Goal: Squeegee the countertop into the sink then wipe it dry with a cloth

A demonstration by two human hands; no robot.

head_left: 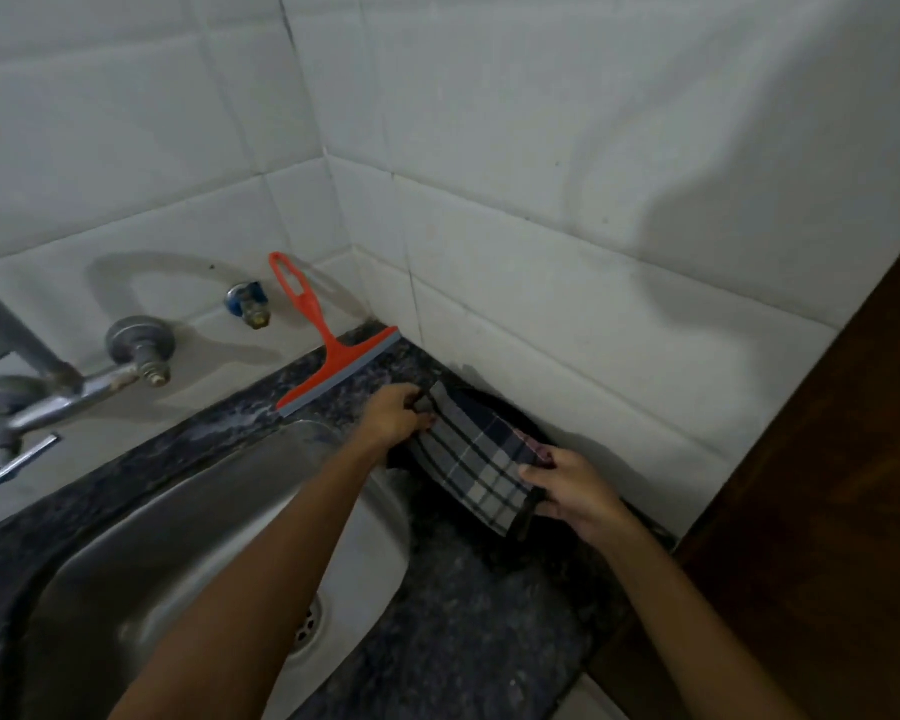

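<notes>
A checked grey, white and dark blue cloth is stretched between both my hands just above the dark speckled countertop, close to the tiled wall. My left hand grips its far corner, my right hand grips its near end. An orange squeegee with a grey rubber blade leans in the corner, blade down on the countertop, handle against the tiles. The steel sink lies to the left under my left forearm, its drain partly visible.
A metal tap with a lever juts from the wall over the sink's far left. A small blue valve sticks out of the tiles beside the squeegee handle. A brown wooden panel bounds the counter on the right.
</notes>
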